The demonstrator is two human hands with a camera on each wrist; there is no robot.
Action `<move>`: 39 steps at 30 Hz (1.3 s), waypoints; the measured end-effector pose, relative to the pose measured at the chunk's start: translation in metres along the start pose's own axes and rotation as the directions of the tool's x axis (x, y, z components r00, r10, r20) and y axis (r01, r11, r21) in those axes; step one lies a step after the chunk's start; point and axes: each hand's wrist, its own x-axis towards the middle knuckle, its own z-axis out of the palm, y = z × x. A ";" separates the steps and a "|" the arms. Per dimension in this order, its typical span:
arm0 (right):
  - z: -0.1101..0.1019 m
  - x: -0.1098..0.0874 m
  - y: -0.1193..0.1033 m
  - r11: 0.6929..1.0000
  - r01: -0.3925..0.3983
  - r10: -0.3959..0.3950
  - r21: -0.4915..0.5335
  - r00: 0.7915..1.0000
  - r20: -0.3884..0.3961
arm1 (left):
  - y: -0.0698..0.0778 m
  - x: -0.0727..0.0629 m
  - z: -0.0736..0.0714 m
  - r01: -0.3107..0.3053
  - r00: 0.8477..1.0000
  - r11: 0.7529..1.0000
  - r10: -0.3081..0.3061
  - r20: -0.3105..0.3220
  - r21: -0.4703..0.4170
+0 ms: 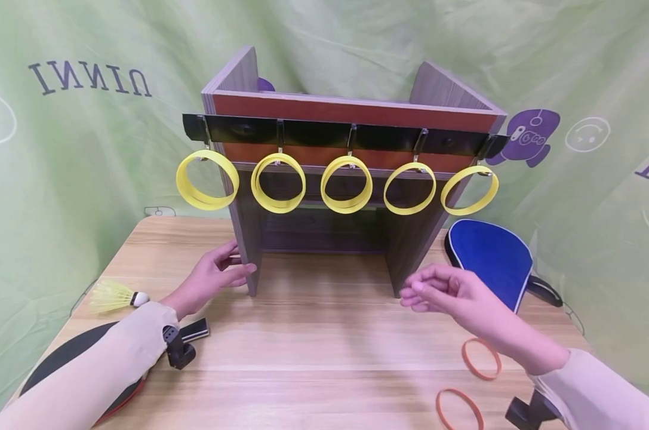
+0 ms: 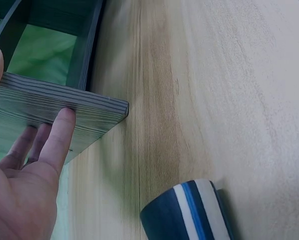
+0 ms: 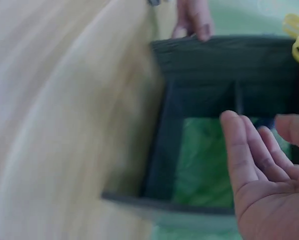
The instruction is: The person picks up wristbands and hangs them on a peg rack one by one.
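A grey wood-grain rack (image 1: 324,106) stands upright on the table, with a black hook strip (image 1: 316,132) along its red front board. Yellow rings (image 1: 347,206) hang from its several hooks, some hooks bearing more than one. My left hand (image 1: 217,276) holds the rack's left side panel near the bottom, thumb at the front edge and fingers against the outer face; in the left wrist view the fingertips (image 2: 65,116) touch that face. My right hand (image 1: 453,291) is by the lower front of the right panel, fingers loosely bent and holding nothing. The right wrist view is blurred.
Left of the rack lie a yellow shuttlecock (image 1: 117,297) and a black table tennis bat (image 1: 68,352), partly under my left sleeve. On the right are a blue bat case (image 1: 493,254) and two orange rings (image 1: 466,352) (image 1: 441,406). A green printed curtain (image 1: 345,36) hangs behind.
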 end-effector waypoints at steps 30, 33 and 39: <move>-0.002 -0.088 0.127 0.928 0.042 0.017 -0.370 0.988 0.154 | 0.005 0.001 0.000 0.016 1.000 1.000 -0.016 0.002 0.010; -0.001 -0.089 0.129 0.920 0.081 -0.016 -0.384 0.985 0.170 | 0.005 0.001 0.000 0.012 1.000 1.000 -0.012 0.002 0.011; -0.002 -0.090 0.130 0.915 0.001 0.081 -0.404 0.979 0.185 | 0.004 -0.001 0.001 0.018 1.000 1.000 -0.018 -0.001 0.006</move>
